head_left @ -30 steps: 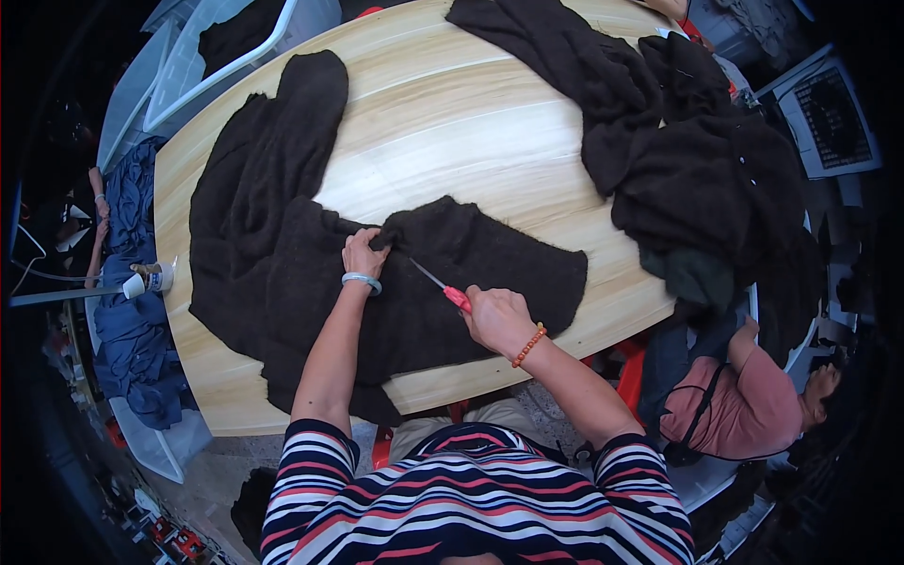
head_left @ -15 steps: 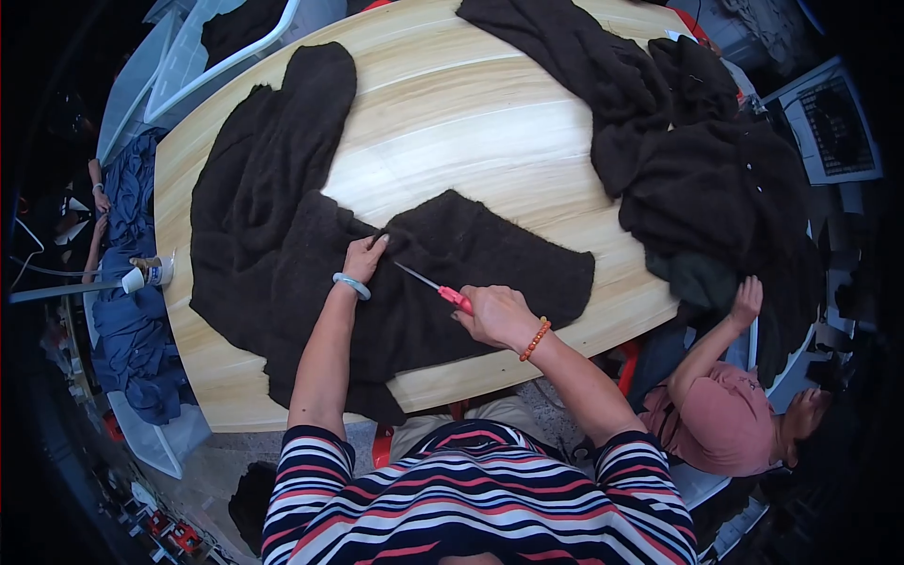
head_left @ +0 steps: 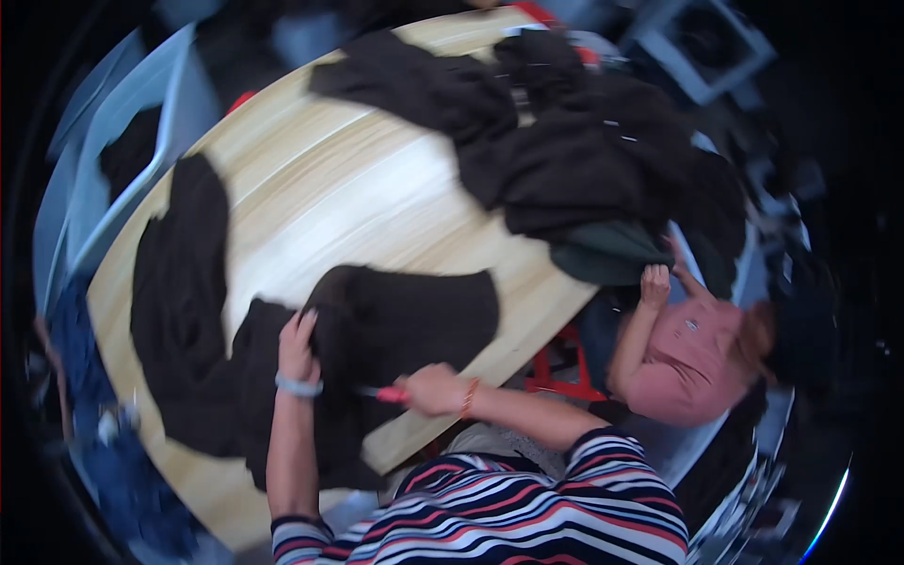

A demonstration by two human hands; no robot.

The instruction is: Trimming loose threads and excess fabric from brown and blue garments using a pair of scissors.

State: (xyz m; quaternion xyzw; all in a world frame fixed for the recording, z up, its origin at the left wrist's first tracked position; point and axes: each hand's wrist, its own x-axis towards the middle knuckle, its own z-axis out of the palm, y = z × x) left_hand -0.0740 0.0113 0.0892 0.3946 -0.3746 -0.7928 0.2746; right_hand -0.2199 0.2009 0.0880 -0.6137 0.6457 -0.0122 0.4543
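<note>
A dark brown knitted garment lies spread along the near side of the table, with a long part reaching up the left. On its middle rests my left hand, fingers closed on a fold of the fabric. My right hand is wrapped round a small red-handled tool with a thin metal blade. It points left, close over the cloth below the left hand. Motion blur hides whether its tip touches the fabric.
More dark garments are heaped at the table's right side. There a co-worker in a pink top handles dark green cloth. Pale plastic bins stand past the left edge, with blue fabric below them. A red stool stands between us.
The whole view has swung round. My right hand has brought the tool lower and toward me, its blade now nearly level. My left hand still grips the cloth. The co-worker's hands have come together.
</note>
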